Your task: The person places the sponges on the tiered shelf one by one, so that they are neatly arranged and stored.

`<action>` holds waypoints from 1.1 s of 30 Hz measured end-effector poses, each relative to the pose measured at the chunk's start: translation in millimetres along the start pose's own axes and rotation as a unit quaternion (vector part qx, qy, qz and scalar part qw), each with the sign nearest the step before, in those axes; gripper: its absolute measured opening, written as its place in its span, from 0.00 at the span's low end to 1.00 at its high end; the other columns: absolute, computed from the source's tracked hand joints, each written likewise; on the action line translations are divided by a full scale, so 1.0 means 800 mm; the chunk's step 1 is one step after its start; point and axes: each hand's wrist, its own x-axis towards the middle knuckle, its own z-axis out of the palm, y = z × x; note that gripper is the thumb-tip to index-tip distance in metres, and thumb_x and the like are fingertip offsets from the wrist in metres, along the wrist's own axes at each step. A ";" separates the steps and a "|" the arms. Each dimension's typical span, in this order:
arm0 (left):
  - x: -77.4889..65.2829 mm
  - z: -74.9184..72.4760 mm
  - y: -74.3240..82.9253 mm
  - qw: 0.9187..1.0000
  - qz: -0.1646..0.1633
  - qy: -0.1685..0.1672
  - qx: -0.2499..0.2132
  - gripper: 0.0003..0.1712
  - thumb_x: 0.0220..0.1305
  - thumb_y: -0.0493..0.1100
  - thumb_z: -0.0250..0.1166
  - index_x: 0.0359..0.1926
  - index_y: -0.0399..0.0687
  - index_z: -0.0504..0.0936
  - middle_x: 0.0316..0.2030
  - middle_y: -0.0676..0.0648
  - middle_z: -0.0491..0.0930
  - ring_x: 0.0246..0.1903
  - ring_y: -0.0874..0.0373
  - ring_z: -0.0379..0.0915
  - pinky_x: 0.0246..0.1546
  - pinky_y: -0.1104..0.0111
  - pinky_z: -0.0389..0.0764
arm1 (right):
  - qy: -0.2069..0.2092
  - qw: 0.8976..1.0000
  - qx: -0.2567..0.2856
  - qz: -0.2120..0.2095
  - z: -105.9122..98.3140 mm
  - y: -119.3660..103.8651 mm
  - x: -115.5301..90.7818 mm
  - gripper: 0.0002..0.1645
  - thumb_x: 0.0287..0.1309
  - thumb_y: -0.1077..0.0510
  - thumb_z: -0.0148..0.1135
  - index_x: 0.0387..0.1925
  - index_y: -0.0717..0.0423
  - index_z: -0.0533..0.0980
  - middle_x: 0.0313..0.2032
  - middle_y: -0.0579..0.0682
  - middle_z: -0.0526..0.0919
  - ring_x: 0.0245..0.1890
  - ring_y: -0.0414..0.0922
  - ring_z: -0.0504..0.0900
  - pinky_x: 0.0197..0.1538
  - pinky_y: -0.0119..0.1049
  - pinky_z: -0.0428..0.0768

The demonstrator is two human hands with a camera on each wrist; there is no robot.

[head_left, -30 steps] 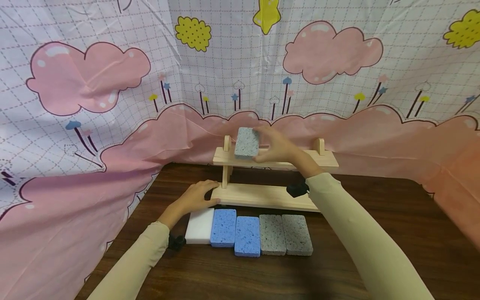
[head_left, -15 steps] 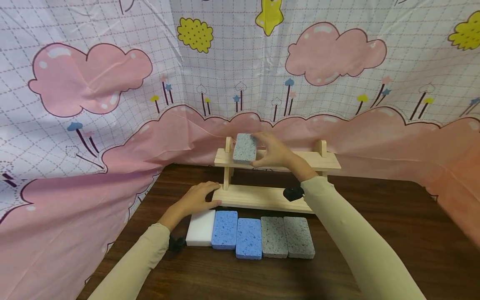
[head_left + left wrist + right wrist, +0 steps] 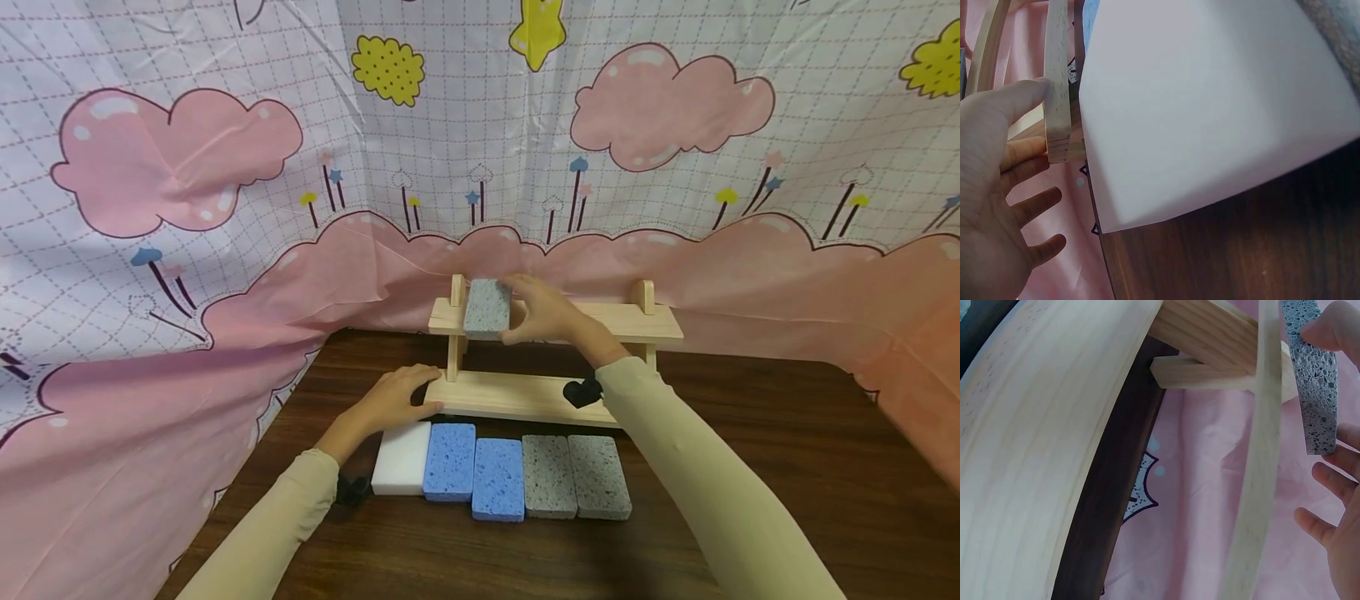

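My right hand [image 3: 543,312] grips a light grey, speckled sponge [image 3: 487,308] by its edges, thumb on one side and fingers on the other. The sponge is close over the left end of the upper board of a small two-tier wooden shelf [image 3: 525,393]. In the right wrist view the same sponge [image 3: 1315,387] appears edge-on beside the upper board [image 3: 1261,444]. My left hand [image 3: 393,394] holds the left end of the lower board. The left wrist view shows thumb and forefinger on either side of that board end [image 3: 1057,94], the other fingers spread.
In front of the shelf, a white sponge block [image 3: 401,460], two blue sponges [image 3: 450,462] and two darker grey sponges [image 3: 549,477] lie in a row on the dark wooden table [image 3: 750,433]. A pink and white patterned cloth [image 3: 667,192] hangs behind.
My right hand has lowered the light grey sponge towards the upper board and shifted slightly left. The left hand stays on the shelf's left end.
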 end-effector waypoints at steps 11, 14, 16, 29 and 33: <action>0.001 0.005 -0.007 1.000 0.002 0.004 0.004 0.38 0.70 0.59 0.64 0.73 0.45 0.70 0.70 0.41 0.71 0.69 0.38 0.67 0.67 0.36 0.65 | 0.002 1.000 -0.009 -0.008 0.012 0.009 0.005 0.61 0.41 0.45 0.79 0.74 0.64 0.62 0.71 0.61 0.69 0.71 0.57 0.67 0.74 0.54 0.65; 0.001 0.004 -0.007 1.000 0.003 0.003 0.002 0.38 0.69 0.59 0.65 0.72 0.45 0.70 0.70 0.41 0.72 0.69 0.38 0.67 0.67 0.36 0.65 | -0.003 1.000 -0.013 -0.003 0.014 0.011 0.006 0.61 0.42 0.45 0.78 0.74 0.65 0.61 0.72 0.61 0.68 0.71 0.57 0.67 0.75 0.54 0.65; 0.001 0.003 -0.007 1.000 0.003 0.004 0.000 0.38 0.69 0.59 0.64 0.72 0.45 0.71 0.70 0.41 0.72 0.69 0.38 0.67 0.67 0.35 0.65 | -0.006 1.000 -0.014 0.001 0.015 0.012 0.006 0.62 0.42 0.45 0.77 0.75 0.64 0.61 0.72 0.61 0.68 0.71 0.57 0.68 0.75 0.54 0.65; 0.001 0.003 -0.007 1.000 0.002 0.003 0.001 0.38 0.70 0.59 0.64 0.72 0.45 0.70 0.70 0.41 0.72 0.69 0.38 0.67 0.67 0.36 0.65 | -0.026 0.999 0.012 0.017 0.014 0.007 0.002 0.60 0.46 0.45 0.73 0.77 0.61 0.58 0.74 0.60 0.65 0.70 0.57 0.68 0.73 0.57 0.66; 0.001 0.003 -0.006 1.000 0.002 0.004 0.001 0.38 0.70 0.59 0.64 0.72 0.44 0.70 0.70 0.41 0.72 0.69 0.38 0.67 0.67 0.36 0.65 | -0.032 0.999 0.019 0.022 0.014 0.008 0.001 0.59 0.47 0.45 0.72 0.78 0.57 0.57 0.73 0.58 0.66 0.68 0.55 0.69 0.72 0.57 0.67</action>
